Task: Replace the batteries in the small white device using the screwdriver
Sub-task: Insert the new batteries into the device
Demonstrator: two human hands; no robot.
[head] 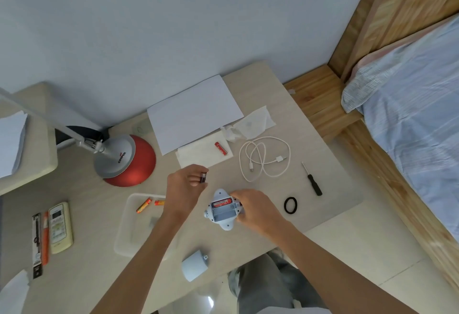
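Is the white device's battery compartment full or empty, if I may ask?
Partly full: a red battery lies in one slot; the other slot is bare.

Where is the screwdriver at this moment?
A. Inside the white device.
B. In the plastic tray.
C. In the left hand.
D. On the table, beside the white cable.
D: the screwdriver lies free on the table, just to the right of the white cable.
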